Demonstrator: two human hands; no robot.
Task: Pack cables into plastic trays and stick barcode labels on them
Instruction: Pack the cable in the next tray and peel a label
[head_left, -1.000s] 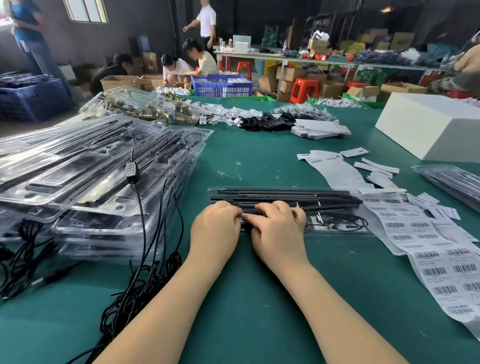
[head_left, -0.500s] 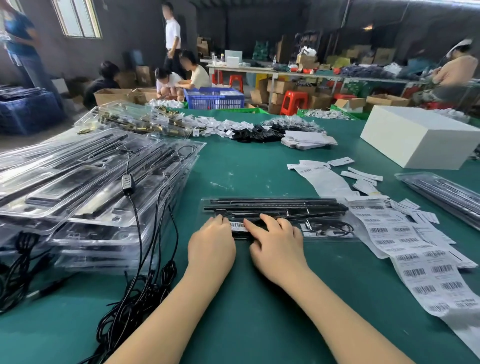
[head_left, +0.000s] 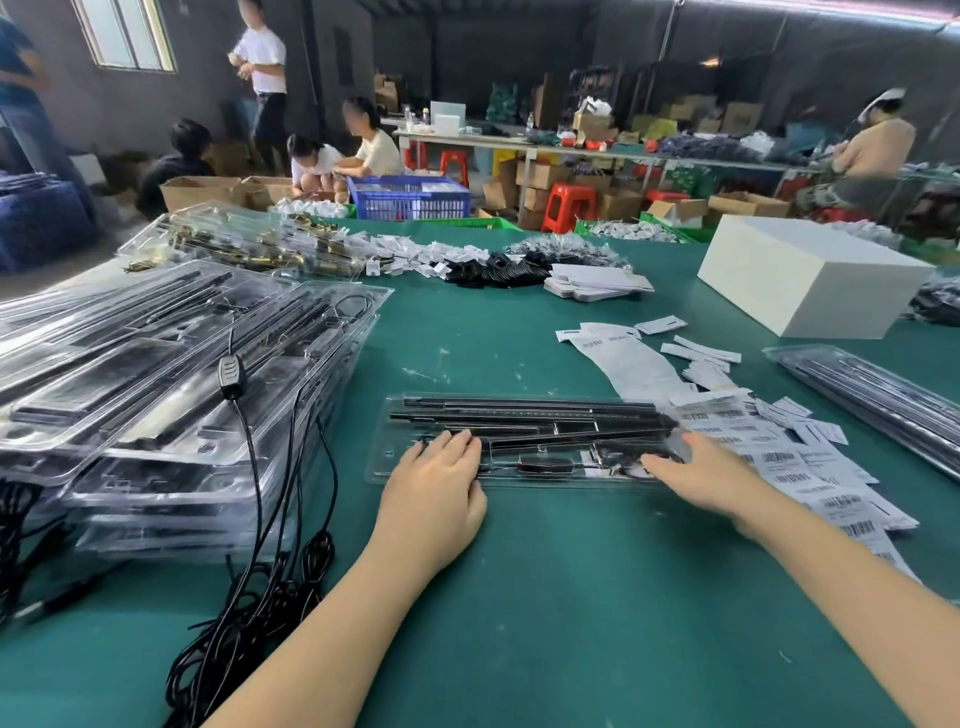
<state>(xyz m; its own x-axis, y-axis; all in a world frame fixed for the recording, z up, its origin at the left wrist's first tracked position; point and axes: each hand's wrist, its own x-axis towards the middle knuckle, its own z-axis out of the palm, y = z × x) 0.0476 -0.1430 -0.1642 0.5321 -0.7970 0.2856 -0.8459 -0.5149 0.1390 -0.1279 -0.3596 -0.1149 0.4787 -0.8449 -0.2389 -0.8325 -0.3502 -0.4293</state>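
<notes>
No word or number can be read anywhere. The white label strips (head_left: 810, 467) lying at the right on the green worktop (head_left: 571, 597) carry black barcodes with small print under them, but the bars and digits are too blurred to make out. Two dark printed marks on the backing paper (head_left: 623, 358) behind them are equally illegible.

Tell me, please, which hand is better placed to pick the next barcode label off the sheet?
The right hand. It rests on the right end of the tray, touching the label sheet, while the left hand lies on the tray's far end, away from it.
</notes>
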